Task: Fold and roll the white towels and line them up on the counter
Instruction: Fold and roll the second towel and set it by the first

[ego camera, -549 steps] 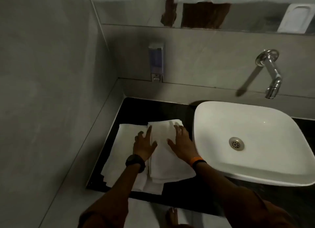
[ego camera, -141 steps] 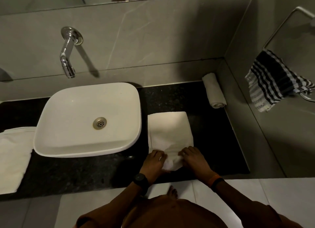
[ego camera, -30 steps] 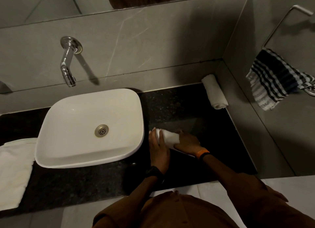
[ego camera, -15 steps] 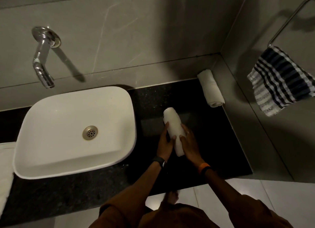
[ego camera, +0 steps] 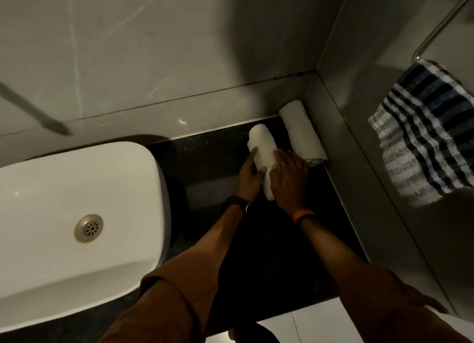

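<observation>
We hold rolled white cotton towel (ego camera: 263, 153) on black stone counter (ego camera: 205, 168), left hand (ego camera: 248, 173) and right hand (ego camera: 291, 178) curled around it, just left of finished white roll (ego camera: 302, 133) (far right corner). Risk: if we let go too loosely, roll can unwind or lie crooked.

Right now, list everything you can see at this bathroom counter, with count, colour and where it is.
rolled towel: one, white, on the counter, held between both hands
second rolled towel: one, white, in the back right corner against the wall
counter: one, black, right of the basin
basin: one, white, at the left
drain: one, metal, in the basin
striped cloth: one, dark and white, hanging on the right wall rail
left hand: black wristband, on the towel's left side
right hand: orange wristband, ring, on its right side
</observation>
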